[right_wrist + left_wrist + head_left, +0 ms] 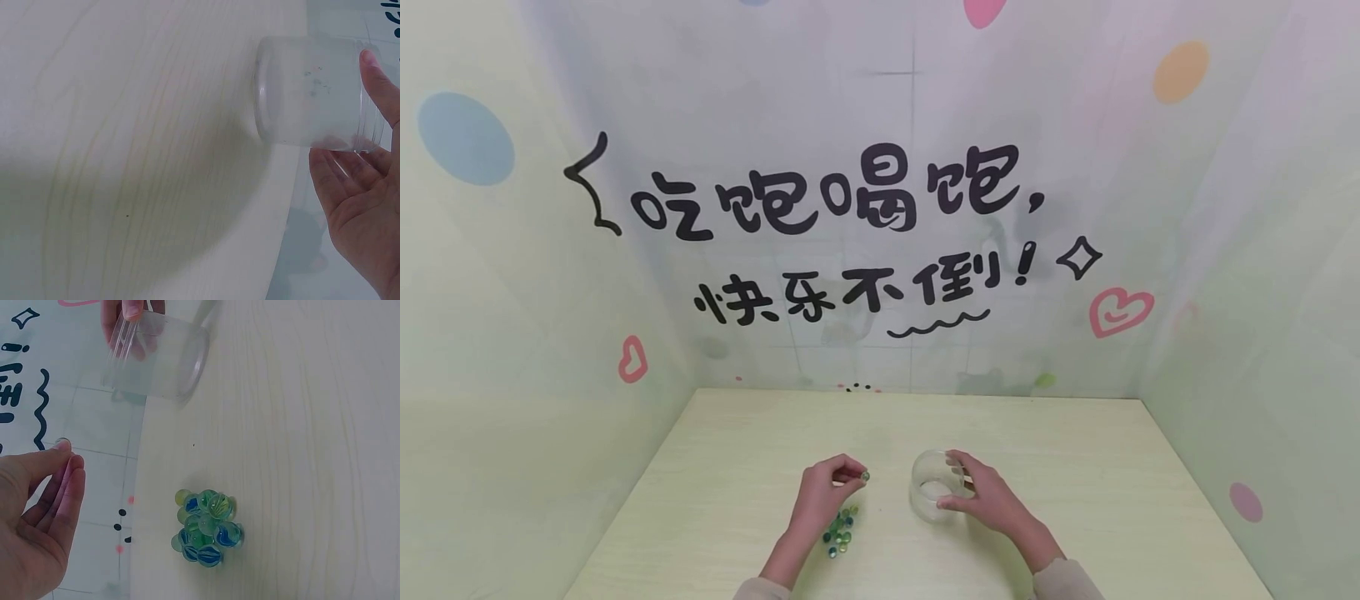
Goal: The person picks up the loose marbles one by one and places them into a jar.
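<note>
My left hand (pixel 827 492) pinches a glass marble (pixel 866 475) between thumb and fingertips, up above the tabletop. In the left wrist view the left hand (pixel 47 512) hides nearly all of that marble. Just beside it on the table lies a cluster of green, blue and yellowish glass marbles (pixel 206 528), several touching one another. To the right stands a clear, open-topped plastic jar (pixel 934 500). My right hand (pixel 988 496) holds the jar near its rim, thumb on one side and fingers on the other, as the right wrist view of the jar (pixel 312 94) shows.
A pale wood-grain table (pixel 737 433) carries everything. Behind it rises a backdrop (pixel 865 100) printed with black characters, hearts and coloured dots, with similar side panels at left and right. A tiny dark speck (pixel 194 445) is on the tabletop between marbles and jar.
</note>
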`<state>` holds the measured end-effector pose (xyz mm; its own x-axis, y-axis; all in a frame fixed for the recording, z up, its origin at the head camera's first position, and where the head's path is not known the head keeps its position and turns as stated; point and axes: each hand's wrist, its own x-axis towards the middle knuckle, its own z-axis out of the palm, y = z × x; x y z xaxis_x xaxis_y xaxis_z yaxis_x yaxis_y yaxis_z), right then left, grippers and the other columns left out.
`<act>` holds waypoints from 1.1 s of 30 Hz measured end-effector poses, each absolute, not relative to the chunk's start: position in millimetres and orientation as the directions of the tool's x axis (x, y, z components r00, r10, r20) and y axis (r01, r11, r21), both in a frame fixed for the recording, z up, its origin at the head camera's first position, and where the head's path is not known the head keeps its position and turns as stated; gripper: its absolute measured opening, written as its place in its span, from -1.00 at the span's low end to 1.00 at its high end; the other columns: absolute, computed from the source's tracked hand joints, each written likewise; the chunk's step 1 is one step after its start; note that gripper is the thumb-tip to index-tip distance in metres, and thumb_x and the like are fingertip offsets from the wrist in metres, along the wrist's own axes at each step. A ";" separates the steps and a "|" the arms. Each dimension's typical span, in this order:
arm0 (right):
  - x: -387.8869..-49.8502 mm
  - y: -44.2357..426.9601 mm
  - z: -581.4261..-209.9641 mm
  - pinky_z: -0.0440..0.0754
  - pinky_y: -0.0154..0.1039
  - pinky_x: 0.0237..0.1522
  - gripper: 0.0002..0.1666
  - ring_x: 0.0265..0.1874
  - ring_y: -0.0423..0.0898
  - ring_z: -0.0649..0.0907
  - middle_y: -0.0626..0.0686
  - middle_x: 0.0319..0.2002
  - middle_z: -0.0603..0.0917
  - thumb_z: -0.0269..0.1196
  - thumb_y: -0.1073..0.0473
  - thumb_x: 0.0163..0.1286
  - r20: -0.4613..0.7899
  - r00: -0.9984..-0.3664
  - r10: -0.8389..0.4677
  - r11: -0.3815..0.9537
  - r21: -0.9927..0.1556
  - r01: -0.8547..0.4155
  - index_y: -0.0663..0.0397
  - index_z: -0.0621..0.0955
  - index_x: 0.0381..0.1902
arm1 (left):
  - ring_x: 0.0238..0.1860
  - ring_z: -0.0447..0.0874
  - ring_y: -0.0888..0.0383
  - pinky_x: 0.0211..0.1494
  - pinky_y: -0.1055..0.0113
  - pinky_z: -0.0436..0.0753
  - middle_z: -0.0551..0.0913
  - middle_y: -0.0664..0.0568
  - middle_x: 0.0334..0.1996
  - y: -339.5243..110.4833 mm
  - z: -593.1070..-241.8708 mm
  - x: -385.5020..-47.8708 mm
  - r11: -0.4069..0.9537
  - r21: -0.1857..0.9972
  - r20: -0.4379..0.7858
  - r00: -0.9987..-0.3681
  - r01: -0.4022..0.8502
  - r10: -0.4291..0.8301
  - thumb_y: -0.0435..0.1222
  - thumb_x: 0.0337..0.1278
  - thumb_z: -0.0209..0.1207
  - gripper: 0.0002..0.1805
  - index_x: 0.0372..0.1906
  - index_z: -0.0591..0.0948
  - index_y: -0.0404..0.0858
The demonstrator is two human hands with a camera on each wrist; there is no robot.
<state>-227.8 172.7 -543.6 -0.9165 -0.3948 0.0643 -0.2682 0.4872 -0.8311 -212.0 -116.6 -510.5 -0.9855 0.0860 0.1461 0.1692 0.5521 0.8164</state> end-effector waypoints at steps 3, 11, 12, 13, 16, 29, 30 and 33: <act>-227.5 172.9 -544.0 0.54 0.13 0.27 -0.08 0.31 0.36 0.47 0.38 0.32 0.46 0.41 0.03 0.28 0.068 -0.917 -0.394 0.484 -0.833 -0.270 0.29 0.26 0.43 | -0.28 0.70 0.20 -0.24 0.56 0.64 0.77 0.03 -0.32 -114.0 -509.7 -212.6 0.551 0.815 0.153 -0.984 0.180 0.095 -0.39 0.09 0.36 -0.89 -0.26 0.71 -0.20; -227.1 173.3 -543.0 0.54 0.12 0.27 -0.08 0.32 0.35 0.46 0.38 0.32 0.45 0.40 0.02 0.28 0.067 -0.916 -0.396 0.490 -0.828 -0.273 0.28 0.26 0.43 | -0.29 0.70 0.21 -0.25 0.56 0.64 0.77 0.03 -0.33 -107.2 -507.3 -215.7 0.551 0.810 0.169 -0.979 0.203 0.113 -0.39 0.10 0.35 -0.90 -0.27 0.71 -0.19; -226.9 173.2 -542.6 0.54 0.12 0.27 -0.08 0.32 0.36 0.46 0.38 0.33 0.45 0.40 0.02 0.29 0.066 -0.916 -0.396 0.489 -0.829 -0.272 0.28 0.26 0.44 | -0.29 0.70 0.21 -0.25 0.56 0.64 0.77 0.04 -0.33 -106.3 -507.3 -216.2 0.551 0.809 0.171 -0.979 0.206 0.114 -0.39 0.10 0.35 -0.90 -0.27 0.71 -0.19; -226.9 173.2 -542.2 0.54 0.12 0.27 -0.08 0.32 0.36 0.46 0.38 0.33 0.45 0.40 0.02 0.29 0.066 -0.915 -0.397 0.488 -0.830 -0.272 0.28 0.26 0.44 | -0.29 0.70 0.22 -0.25 0.56 0.64 0.77 0.04 -0.33 -105.4 -507.4 -216.7 0.549 0.810 0.172 -0.978 0.208 0.116 -0.39 0.10 0.36 -0.90 -0.27 0.71 -0.18; -226.9 173.0 -541.9 0.54 0.12 0.28 -0.08 0.32 0.36 0.46 0.38 0.33 0.45 0.40 0.02 0.29 0.065 -0.914 -0.400 0.485 -0.832 -0.271 0.28 0.25 0.44 | -0.30 0.71 0.22 -0.25 0.55 0.64 0.77 0.04 -0.33 -102.3 -507.2 -217.9 0.542 0.812 0.177 -0.976 0.217 0.125 -0.39 0.10 0.36 -0.90 -0.27 0.72 -0.18; -228.7 173.2 -544.7 0.53 0.13 0.28 -0.09 0.32 0.35 0.46 0.37 0.32 0.46 0.41 0.03 0.28 0.065 -0.919 -0.389 0.481 -0.837 -0.263 0.26 0.26 0.43 | -0.29 0.71 0.21 -0.26 0.56 0.65 0.77 0.02 -0.32 -90.4 -506.6 -221.0 0.517 0.828 0.163 -0.975 0.218 0.150 -0.40 0.10 0.35 -0.90 -0.27 0.71 -0.20; -228.5 173.1 -544.5 0.54 0.13 0.28 -0.08 0.32 0.35 0.46 0.37 0.32 0.46 0.41 0.03 0.28 0.065 -0.919 -0.389 0.481 -0.836 -0.263 0.27 0.26 0.43 | -0.30 0.71 0.21 -0.26 0.56 0.65 0.77 0.02 -0.33 -89.7 -506.4 -221.2 0.515 0.828 0.165 -0.975 0.219 0.150 -0.40 0.10 0.35 -0.90 -0.27 0.71 -0.20; -227.8 172.6 -543.6 0.53 0.13 0.28 -0.08 0.32 0.36 0.46 0.38 0.32 0.46 0.40 0.02 0.28 0.066 -0.919 -0.390 0.482 -0.835 -0.265 0.28 0.26 0.43 | -0.30 0.71 0.23 -0.25 0.55 0.65 0.77 0.02 -0.33 -87.5 -506.1 -221.9 0.509 0.832 0.167 -0.975 0.221 0.149 -0.40 0.09 0.36 -0.90 -0.27 0.72 -0.20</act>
<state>-227.8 172.6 -543.6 -0.9185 -0.3898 0.0662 -0.2648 0.4823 -0.8350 -221.9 -87.5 -506.1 -0.9745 0.1494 0.1673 0.2209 0.5090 0.8319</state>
